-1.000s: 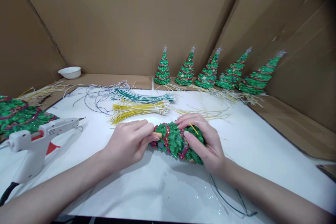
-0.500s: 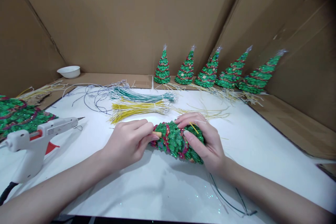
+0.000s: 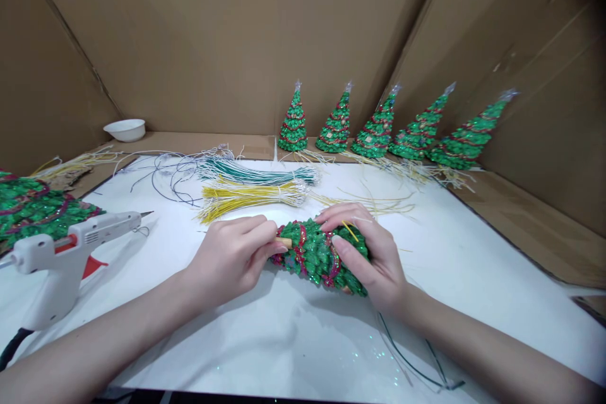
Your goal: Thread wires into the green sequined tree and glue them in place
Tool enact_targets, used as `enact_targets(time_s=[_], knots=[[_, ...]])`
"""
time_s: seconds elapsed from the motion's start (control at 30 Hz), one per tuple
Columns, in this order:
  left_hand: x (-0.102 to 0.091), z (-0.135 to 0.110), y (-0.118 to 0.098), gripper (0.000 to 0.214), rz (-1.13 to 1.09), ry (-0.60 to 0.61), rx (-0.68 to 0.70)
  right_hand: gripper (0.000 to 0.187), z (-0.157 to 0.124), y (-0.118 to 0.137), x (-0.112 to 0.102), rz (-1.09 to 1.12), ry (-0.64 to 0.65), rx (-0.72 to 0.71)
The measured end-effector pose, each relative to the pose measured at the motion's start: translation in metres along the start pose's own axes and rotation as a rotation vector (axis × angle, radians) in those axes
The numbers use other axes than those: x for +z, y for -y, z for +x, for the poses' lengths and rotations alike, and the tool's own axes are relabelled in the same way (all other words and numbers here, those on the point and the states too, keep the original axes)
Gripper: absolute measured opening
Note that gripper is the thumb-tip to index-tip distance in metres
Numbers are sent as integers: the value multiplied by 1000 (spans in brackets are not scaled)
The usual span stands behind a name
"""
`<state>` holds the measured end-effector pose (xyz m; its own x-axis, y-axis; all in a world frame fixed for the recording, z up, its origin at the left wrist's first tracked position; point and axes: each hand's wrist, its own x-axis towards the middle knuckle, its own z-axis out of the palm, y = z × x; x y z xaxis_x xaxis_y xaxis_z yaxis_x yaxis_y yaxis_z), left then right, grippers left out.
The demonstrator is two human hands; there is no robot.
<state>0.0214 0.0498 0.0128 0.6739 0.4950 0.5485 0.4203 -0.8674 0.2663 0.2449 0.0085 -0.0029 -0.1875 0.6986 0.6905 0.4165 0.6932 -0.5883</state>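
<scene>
Both your left hand (image 3: pixel 234 262) and your right hand (image 3: pixel 381 259) were at the tree (image 3: pixel 313 255), which lay on its side between them, in front of you above the white table (image 3: pixel 265 353). Its long axis ran mostly across your view, with the wider part toward your right and sloping slightly nearer to you; the left end went out of sight behind your left fingers, so its tip could not be made out. Your right hand was grasping the tree around its wide part, thumb on the near side and fingers over the top, a yellow wire (image 3: pixel 350 231) poking up beside them. Your left hand was clenched on a tan stick (image 3: pixel 285 243), pinching it so that only one end showed, pointing right, roughly along the tree's axis and in front of its narrower part. Whether that end touched the tree could not be told. As a judgement, the relation that counted was the stick's end against the tree's facing side: your left hand was the nearer to it, while your right hand governed how that side was turned
</scene>
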Motion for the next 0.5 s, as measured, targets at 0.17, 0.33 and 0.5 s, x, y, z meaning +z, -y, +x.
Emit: enact_targets(time_s=[0.17, 0.33, 0.5], knots=[[0, 0, 0, 24, -2, 3, 2, 13, 0, 0, 0, 9, 1, -3], [-1, -1, -1, 24, 2, 6, 0, 13, 1, 0, 1, 7, 2, -3], [0, 0, 0, 25, 1, 5, -1, 13, 1, -1, 1, 12, 7, 6]])
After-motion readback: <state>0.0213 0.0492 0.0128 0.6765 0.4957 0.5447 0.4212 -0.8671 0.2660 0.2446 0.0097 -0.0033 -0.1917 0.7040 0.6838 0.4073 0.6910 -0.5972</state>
